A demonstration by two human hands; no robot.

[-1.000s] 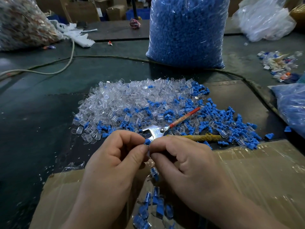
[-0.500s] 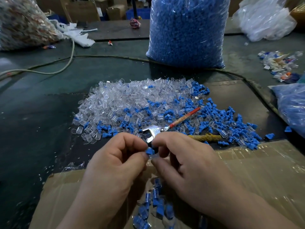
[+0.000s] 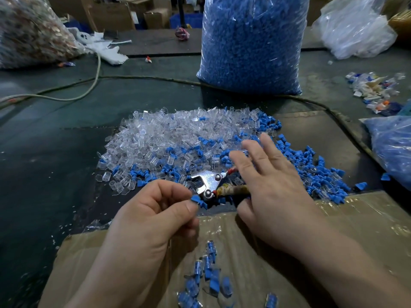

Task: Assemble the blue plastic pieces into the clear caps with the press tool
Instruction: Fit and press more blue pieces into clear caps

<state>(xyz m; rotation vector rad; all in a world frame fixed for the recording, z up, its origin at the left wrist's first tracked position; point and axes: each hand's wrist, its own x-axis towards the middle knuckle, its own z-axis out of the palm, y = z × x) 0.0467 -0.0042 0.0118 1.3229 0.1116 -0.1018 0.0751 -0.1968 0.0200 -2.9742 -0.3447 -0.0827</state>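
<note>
- Now the left hand (image 3: 155,218) is pinching one blue piece (image 3: 196,199) between thumb and forefinger, just in front of the press tool (image 3: 205,181).
- The right hand (image 3: 269,187) is hovering spread over the tool, fingers straight; I cannot tell if it is touching it.
- The clear caps (image 3: 164,138) are lying in a pile on the surface (image 3: 55,163) behind the tool, mixed with loose blue pieces (image 3: 315,172).
- Probably the small piece is risking to slip from the pinch, or to go crooked into a cap, if the tool is closing before it is sitting straight.
</note>
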